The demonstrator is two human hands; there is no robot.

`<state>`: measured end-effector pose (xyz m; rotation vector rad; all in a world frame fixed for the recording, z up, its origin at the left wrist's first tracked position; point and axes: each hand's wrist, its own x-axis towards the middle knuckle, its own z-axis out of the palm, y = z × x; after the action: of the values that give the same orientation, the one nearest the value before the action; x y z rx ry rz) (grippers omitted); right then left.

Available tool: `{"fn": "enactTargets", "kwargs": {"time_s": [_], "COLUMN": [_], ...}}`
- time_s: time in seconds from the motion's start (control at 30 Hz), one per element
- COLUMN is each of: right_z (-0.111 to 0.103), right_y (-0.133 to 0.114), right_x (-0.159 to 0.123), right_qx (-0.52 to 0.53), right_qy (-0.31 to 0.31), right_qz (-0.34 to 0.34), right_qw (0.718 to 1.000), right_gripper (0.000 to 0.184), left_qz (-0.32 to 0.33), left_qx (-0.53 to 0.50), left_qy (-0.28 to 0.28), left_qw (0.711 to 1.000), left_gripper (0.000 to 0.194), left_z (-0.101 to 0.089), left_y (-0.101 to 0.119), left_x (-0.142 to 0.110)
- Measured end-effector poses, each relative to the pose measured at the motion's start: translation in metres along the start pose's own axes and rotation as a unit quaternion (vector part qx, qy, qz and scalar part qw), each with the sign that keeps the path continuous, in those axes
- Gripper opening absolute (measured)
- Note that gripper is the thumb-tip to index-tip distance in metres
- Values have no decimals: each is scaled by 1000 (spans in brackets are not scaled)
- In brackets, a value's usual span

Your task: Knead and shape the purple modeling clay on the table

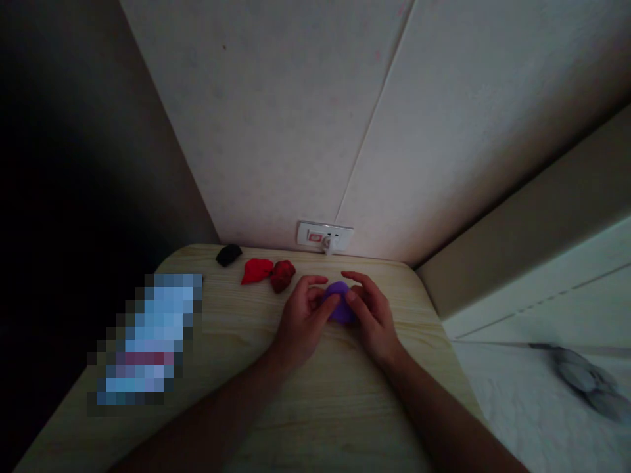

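Note:
Both my hands meet over a purple lump of clay near the back of a light wooden table. My left hand curls its fingers and thumb onto the lump's left side. Pinching the right side of the same lump is my right hand, fingers arched over it. The lump rests on or just above the tabletop; I cannot tell which.
Left of my hands lie a dark red lump, a bright red piece and a black piece. A blurred blue-white object lies at the table's left. A wall socket sits behind. A bed with grey cloth is right.

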<state>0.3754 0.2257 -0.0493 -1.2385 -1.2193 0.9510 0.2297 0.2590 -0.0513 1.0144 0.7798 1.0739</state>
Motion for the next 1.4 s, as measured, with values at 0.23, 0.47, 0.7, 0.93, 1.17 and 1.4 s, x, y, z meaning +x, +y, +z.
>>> {"fn": "enactTargets", "kwargs": {"time_s": [0.23,0.47,0.7,0.93,1.17,1.4], "right_z": [-3,4,-3,-4,-4,-1], "right_y": [-5,3,1,-6,-5,-8], "right_x": [0,-10,-4,2,3,-1], "right_qx": [-16,-76,-175,-197,-198,-204], "right_qy": [-49,52,39,-21,-51,-57], "right_qz": [-29,-102,-185,-211,-207,-232], "right_qw": [998,990,966,957,957,950], "right_gripper": [26,25,25,34,29,36], "left_qz": [-14,7,-22,16,6,17], "left_qx": [-39,-11,-55,16,18,-19], "left_qy": [-11,-69,-95,-98,-98,-86], "left_qw": [999,998,994,995,995,996], "left_gripper": [47,33,31,30,29,34], "left_z": [-1,-6,-5,-5,-8,-7], "left_y": [-1,0,-2,1,-8,-10], "left_x": [1,3,4,0,-1,3]}}
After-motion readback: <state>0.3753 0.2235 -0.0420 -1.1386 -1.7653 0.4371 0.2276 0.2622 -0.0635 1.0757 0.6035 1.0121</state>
